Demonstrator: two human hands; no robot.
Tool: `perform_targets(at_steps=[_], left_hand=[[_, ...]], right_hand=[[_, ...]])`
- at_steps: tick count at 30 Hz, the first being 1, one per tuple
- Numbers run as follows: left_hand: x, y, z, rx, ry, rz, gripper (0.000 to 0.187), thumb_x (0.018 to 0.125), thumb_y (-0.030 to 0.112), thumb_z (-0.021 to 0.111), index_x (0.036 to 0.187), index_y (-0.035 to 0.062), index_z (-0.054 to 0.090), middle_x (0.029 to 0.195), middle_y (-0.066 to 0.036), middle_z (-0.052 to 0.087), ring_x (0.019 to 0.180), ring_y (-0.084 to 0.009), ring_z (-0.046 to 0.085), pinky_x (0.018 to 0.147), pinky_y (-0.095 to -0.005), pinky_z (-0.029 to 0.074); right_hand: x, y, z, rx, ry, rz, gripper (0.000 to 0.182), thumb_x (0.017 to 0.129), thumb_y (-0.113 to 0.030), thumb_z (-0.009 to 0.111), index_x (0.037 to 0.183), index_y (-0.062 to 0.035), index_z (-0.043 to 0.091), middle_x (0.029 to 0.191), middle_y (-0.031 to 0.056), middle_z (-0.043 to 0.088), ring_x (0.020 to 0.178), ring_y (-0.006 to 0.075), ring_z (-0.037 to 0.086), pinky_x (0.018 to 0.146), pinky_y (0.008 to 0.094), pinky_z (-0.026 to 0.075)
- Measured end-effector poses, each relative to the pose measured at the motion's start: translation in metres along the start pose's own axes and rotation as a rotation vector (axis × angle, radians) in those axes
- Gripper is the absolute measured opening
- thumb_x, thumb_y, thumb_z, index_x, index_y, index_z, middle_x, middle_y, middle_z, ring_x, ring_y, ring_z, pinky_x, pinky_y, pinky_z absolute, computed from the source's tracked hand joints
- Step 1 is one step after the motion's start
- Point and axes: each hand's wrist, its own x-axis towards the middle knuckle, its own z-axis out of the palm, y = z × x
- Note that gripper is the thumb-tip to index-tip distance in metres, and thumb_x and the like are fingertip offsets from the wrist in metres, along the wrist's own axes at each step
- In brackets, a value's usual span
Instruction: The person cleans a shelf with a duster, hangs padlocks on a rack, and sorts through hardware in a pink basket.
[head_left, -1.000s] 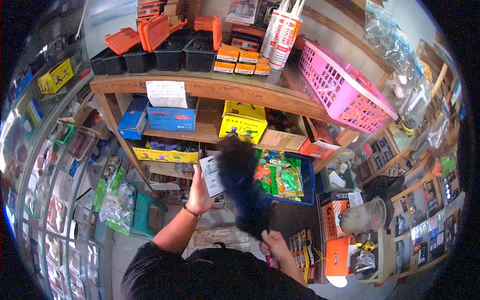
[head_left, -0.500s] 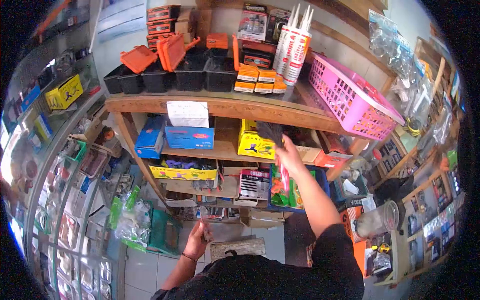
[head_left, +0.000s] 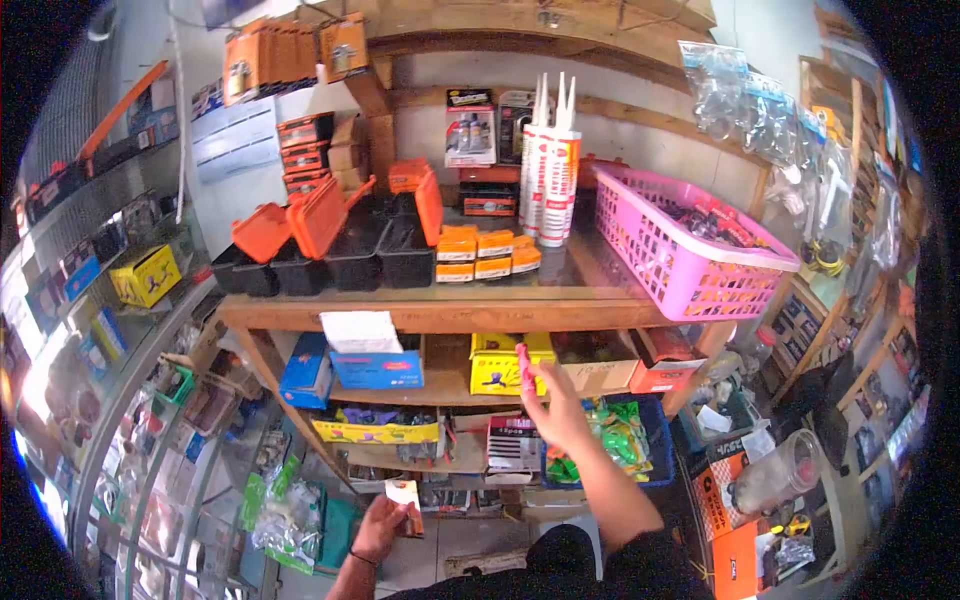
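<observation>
"What's in hand here?"

"I'd judge it a step of holding the pink handle (head_left: 525, 370) up at the shelf (head_left: 448, 396). It stands just in front of the yellow box (head_left: 487, 376); whether they touch, I cannot tell."

"And the next move?"

"It calls, I think, for a steady grip and enough clearance that the box front isn't knocked."

"Which way does the handle point?"

"Its long axis runs nearly upright in this view, the free end upward and leaning slightly left. Its lower end is lost in the grip, so I can't say what it carries."

"How are the fingers set?"

"On the right hand (head_left: 560, 408) they're closed around the handle, though blur softens the detail. The left hand (head_left: 373, 530), lower down and well apart, pinches a small packet (head_left: 404, 492) in white and orange."

"Further out?"

"A blue box (head_left: 388, 371) left of the yellow one, green packets (head_left: 622, 432) below to the right, and above everything the desk (head_left: 470, 316) with its pink basket (head_left: 690, 268)."
</observation>
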Motion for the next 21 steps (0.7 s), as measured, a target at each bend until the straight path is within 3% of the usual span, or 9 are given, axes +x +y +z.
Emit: perform_targets(at_steps=[1, 2, 4, 8, 9, 13, 15, 18, 21], left_hand=[[0.015, 0.01, 0.004, 0.026, -0.092, 0.026, 0.018, 0.084, 0.018, 0.052, 0.095, 0.0034, 0.05, 0.076, -0.002, 0.056, 0.062, -0.0087, 0.051, 0.057, -0.0218, 0.043], [0.023, 0.04, 0.027, 0.186, 0.005, 0.083, 0.019, 0.085, 0.019, 0.051, 0.096, 0.003, 0.051, 0.078, -0.002, 0.056, 0.059, -0.0058, 0.048, 0.05, -0.0207, 0.038], [0.058, 0.037, 0.023, 0.292, -0.044, 0.067, 0.02, 0.086, 0.018, 0.05, 0.099, 0.0026, 0.054, 0.072, 0.003, 0.053, 0.054, -0.0036, 0.043, 0.045, -0.0195, 0.033], [0.091, 0.102, 0.124, 0.221, -0.051, 0.351, 0.021, 0.086, 0.018, 0.053, 0.099, 0.0017, 0.054, 0.066, 0.005, 0.05, 0.052, -0.0011, 0.04, 0.044, -0.017, 0.032], [0.098, 0.12, 0.133, 0.314, -0.103, 0.256, 0.02, 0.085, 0.016, 0.053, 0.098, 0.0012, 0.055, 0.067, 0.005, 0.051, 0.053, -0.0013, 0.041, 0.045, -0.0169, 0.034], [0.125, 0.191, 0.208, 0.268, -0.178, 0.377, 0.02, 0.085, 0.016, 0.055, 0.098, 0.001, 0.055, 0.069, 0.004, 0.052, 0.055, -0.0004, 0.042, 0.046, -0.0166, 0.034], [0.126, 0.238, 0.237, 0.283, -0.237, 0.38, 0.02, 0.085, 0.014, 0.054, 0.101, 0.0003, 0.054, 0.078, 0.002, 0.055, 0.063, -0.0017, 0.046, 0.052, -0.0171, 0.039], [0.124, 0.287, 0.27, 0.248, -0.345, 0.508, 0.023, 0.088, 0.012, 0.048, 0.106, -0.0021, 0.05, 0.097, -0.003, 0.055, 0.086, -0.0072, 0.049, 0.076, -0.0225, 0.041], [0.105, 0.327, 0.282, 0.193, -0.354, 0.516, 0.026, 0.089, 0.015, 0.046, 0.108, -0.0025, 0.049, 0.099, -0.004, 0.055, 0.09, -0.0073, 0.048, 0.079, -0.0233, 0.04]], right_hand=[[-0.006, -0.012, -0.015, 0.074, -0.06, 0.02, 0.03, 0.075, -0.009, 0.059, 0.103, -0.0026, 0.051, 0.1, 0.0159, 0.053, 0.096, 0.0314, 0.051, 0.085, 0.0363, 0.039], [-0.013, -0.019, -0.023, 0.128, -0.075, -0.002, 0.028, 0.075, -0.008, 0.059, 0.101, -0.002, 0.052, 0.099, 0.0152, 0.053, 0.095, 0.0309, 0.052, 0.084, 0.0363, 0.04], [-0.021, -0.034, -0.041, 0.161, -0.172, -0.058, 0.035, 0.076, -0.018, 0.06, 0.104, -0.0008, 0.05, 0.102, 0.0165, 0.053, 0.1, 0.0309, 0.05, 0.086, 0.0378, 0.039], [-0.009, -0.05, -0.064, 0.06, -0.381, -0.218, 0.06, 0.074, -0.03, 0.063, 0.124, -0.0094, 0.037, 0.124, 0.0193, 0.034, 0.11, 0.0347, 0.042, 0.091, 0.0409, 0.037], [-0.001, -0.049, -0.066, -0.003, -0.402, -0.257, 0.065, 0.073, -0.033, 0.063, 0.128, -0.0127, 0.034, 0.128, 0.0198, 0.029, 0.112, 0.0363, 0.039, 0.092, 0.0415, 0.036], [0.051, -0.035, -0.081, -0.048, -0.172, -0.407, 0.067, 0.067, -0.036, 0.069, 0.124, -0.0155, 0.041, 0.125, 0.0232, 0.028, 0.11, 0.0391, 0.04, 0.089, 0.0445, 0.038], [0.086, -0.038, -0.105, -0.08, -0.096, -0.425, 0.067, 0.066, -0.034, 0.07, 0.123, -0.0138, 0.042, 0.123, 0.0254, 0.03, 0.109, 0.0409, 0.04, 0.089, 0.045, 0.038], [0.137, -0.065, -0.152, -0.131, -0.086, -0.432, 0.072, 0.066, -0.033, 0.068, 0.128, -0.0162, 0.035, 0.126, 0.0249, 0.03, 0.113, 0.0388, 0.038, 0.088, 0.044, 0.038], [0.169, -0.093, -0.184, -0.183, -0.105, -0.468, 0.073, 0.065, -0.034, 0.069, 0.128, -0.0149, 0.036, 0.127, 0.0256, 0.028, 0.113, 0.0389, 0.038, 0.087, 0.0435, 0.038]])
